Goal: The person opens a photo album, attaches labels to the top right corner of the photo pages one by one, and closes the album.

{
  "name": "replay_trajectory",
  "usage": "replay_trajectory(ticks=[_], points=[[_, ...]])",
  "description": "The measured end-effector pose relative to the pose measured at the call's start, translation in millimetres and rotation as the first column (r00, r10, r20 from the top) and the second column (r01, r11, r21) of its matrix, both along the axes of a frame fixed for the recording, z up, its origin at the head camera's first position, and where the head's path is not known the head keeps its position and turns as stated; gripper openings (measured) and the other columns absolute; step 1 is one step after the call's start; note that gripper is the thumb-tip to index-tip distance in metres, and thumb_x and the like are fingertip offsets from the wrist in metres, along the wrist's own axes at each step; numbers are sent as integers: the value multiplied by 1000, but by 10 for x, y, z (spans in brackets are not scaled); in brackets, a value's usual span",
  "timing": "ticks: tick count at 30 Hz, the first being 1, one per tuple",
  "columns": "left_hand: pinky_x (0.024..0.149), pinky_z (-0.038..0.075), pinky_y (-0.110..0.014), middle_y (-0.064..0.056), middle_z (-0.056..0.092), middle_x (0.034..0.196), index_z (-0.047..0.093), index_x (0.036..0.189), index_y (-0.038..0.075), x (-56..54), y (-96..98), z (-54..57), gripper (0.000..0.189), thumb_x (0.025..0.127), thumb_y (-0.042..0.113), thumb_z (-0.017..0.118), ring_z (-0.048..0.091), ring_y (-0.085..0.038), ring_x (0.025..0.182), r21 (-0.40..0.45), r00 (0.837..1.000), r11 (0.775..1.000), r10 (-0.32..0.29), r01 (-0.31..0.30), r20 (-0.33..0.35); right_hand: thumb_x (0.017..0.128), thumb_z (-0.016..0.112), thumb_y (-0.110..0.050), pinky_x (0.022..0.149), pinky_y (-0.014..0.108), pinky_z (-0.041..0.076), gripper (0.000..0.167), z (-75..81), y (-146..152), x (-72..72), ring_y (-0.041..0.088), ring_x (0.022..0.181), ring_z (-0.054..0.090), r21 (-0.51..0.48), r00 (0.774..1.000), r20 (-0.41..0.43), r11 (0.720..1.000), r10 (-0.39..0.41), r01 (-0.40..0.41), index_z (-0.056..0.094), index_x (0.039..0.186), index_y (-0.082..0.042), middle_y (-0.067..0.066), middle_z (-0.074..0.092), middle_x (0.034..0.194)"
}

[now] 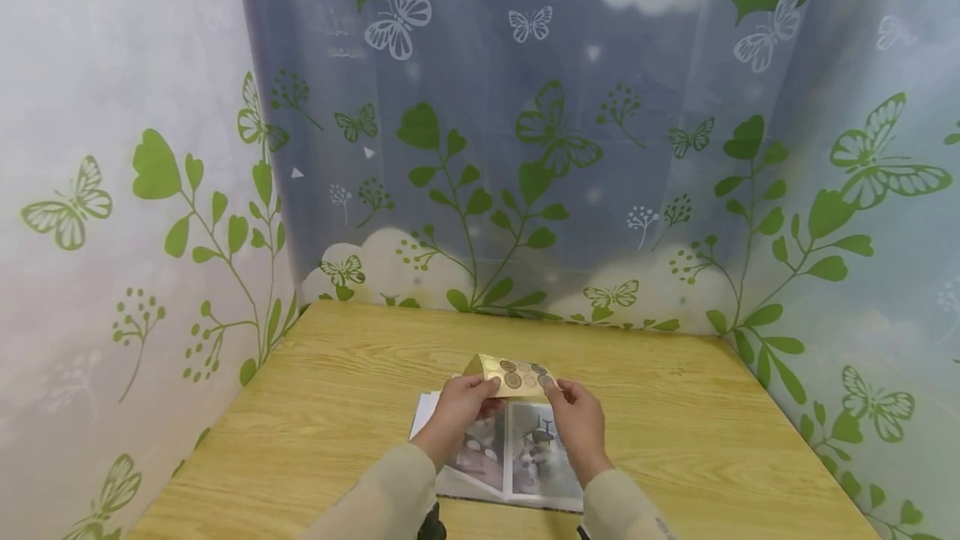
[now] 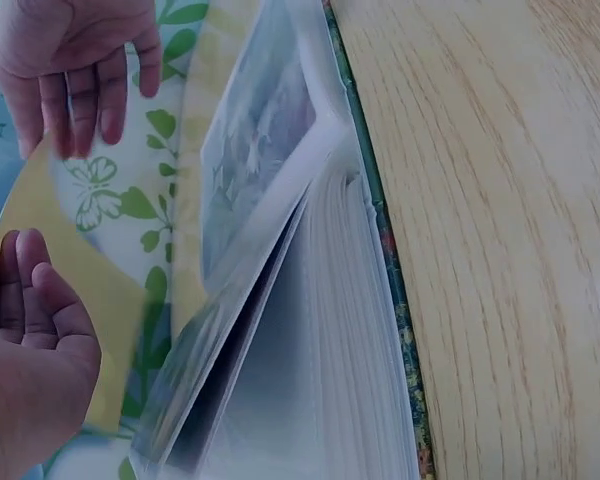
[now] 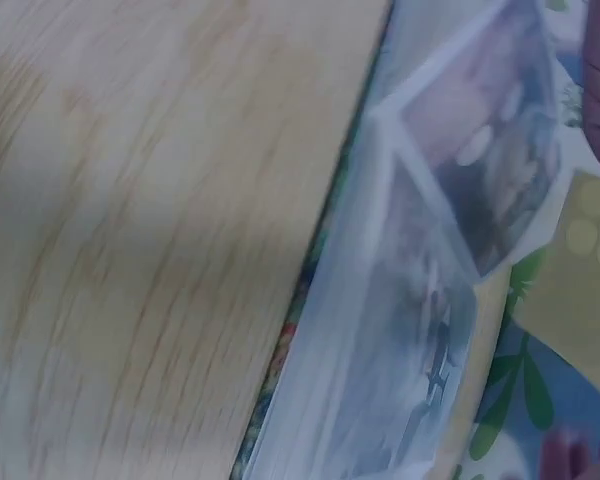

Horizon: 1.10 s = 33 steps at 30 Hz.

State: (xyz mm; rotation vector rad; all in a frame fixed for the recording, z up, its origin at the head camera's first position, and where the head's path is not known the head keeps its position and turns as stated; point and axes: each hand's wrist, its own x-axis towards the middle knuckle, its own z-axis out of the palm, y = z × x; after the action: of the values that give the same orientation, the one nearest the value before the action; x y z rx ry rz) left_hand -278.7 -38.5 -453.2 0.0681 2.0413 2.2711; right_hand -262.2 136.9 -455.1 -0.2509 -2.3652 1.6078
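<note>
A gold sheet of round stickers (image 1: 517, 376) is held up by both hands over the far part of an open photo album (image 1: 509, 473). My left hand (image 1: 459, 411) pinches the sheet's left edge, thumb on the printed face. At the right edge, my right hand (image 1: 581, 423) pinches it between thumb and fingers. In the left wrist view the plain gold back of the sheet (image 2: 95, 290) shows, slightly bowed. The right wrist view catches the sheet's face (image 3: 585, 265) with rows of round seals.
The album lies on a wood-grain table (image 1: 337, 407), its thick stack of clear-sleeved pages (image 2: 350, 300) edged by a dark patterned cover (image 2: 395, 290). A photo (image 1: 536, 461) fills the right page. Fabric curtains (image 1: 480, 148) with butterflies and leaves surround the table on three sides.
</note>
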Motion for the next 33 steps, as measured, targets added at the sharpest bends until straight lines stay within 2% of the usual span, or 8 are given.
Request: replay_trajectory(ticks=[3,6,8,11,15,21,26,33], points=[[72,56,-32,-19,73,87,69,101,-8,-3,2,-25,25,99,15,61,68,-15,73,-19,1000,1000,3,-3,-18,98,63,-28,100,57,43,53,-1,-28,27,42,122,52,232,996,-82,973,30,-10,51,140,3,25,53,135],[73,57,-35,-15,73,83,69,99,-8,-12,-2,-49,25,99,15,60,69,-17,75,-39,999,999,3,-4,-35,96,66,-25,101,60,40,44,-2,-86,29,41,122,53,458,970,-222,889,103,10,61,132,-1,21,56,134],[74,57,-36,-14,73,83,69,97,-8,-11,-5,-51,25,100,15,60,70,-19,77,-51,999,999,-2,0,-38,94,69,-24,97,59,42,33,-2,-136,26,38,115,58,545,942,-298,838,157,32,70,121,-4,15,63,125],[77,57,-38,-18,73,87,69,99,-8,7,-12,-45,26,100,15,58,70,-19,80,-65,999,998,-16,13,-36,93,71,-24,91,55,46,22,-9,-207,24,31,105,63,589,917,-341,807,208,36,76,109,-10,8,69,111],[76,56,-34,-18,73,92,69,103,-9,22,-6,-53,27,101,15,58,70,-16,80,-61,999,998,-34,31,-42,92,71,-25,85,52,49,19,-21,-260,41,26,95,64,598,915,-332,802,230,15,78,105,-14,2,70,100],[72,53,-28,-16,74,94,70,107,-8,20,0,-78,29,100,17,58,71,-16,82,-64,996,996,-69,66,-60,92,71,-28,78,47,51,21,-39,-285,52,23,90,65,571,940,-282,821,194,2,78,106,-14,1,71,97],[71,52,-28,-14,75,88,71,100,-6,17,-6,-101,27,100,18,60,69,-14,79,-89,995,993,-84,80,-49,91,72,-27,73,41,52,17,-46,-303,64,20,85,65,533,956,-242,846,167,-13,79,99,-14,0,72,91],[70,52,-31,-12,74,87,69,87,-1,27,-18,-106,25,100,19,59,69,-17,80,-137,995,986,-101,96,-26,92,69,-24,70,41,54,16,-65,-295,59,21,82,68,483,967,-197,874,162,-48,79,96,-11,2,74,90]])
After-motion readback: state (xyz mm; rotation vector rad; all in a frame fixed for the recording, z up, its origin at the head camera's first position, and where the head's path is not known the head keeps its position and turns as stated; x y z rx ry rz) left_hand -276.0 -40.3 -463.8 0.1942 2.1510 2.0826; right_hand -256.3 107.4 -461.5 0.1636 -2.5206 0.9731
